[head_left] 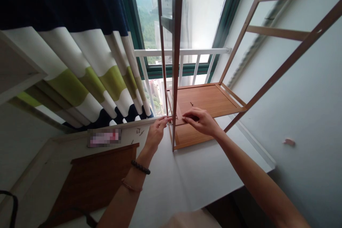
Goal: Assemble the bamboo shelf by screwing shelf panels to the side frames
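Observation:
A brown metal shelf frame (176, 60) with wooden boards stands on a white table (203, 171) by the window. My left hand (157, 130) pinches something small against the frame's near upright, just above the lower wooden board (192, 136). My right hand (200, 119) is curled with fingers pressed together on the edge of the same board, right beside the left hand; what it holds is hidden. A single screw (191, 103) lies on the upper wooden board (205, 99). Several loose screws (139, 131) lie on the table left of my left hand.
A separate dark brown board (93, 181) lies flat on the table at the left. A striped curtain (88, 78) hangs at the left, a white railing (187, 52) crosses the window, and a white wall (307, 121) closes the right side.

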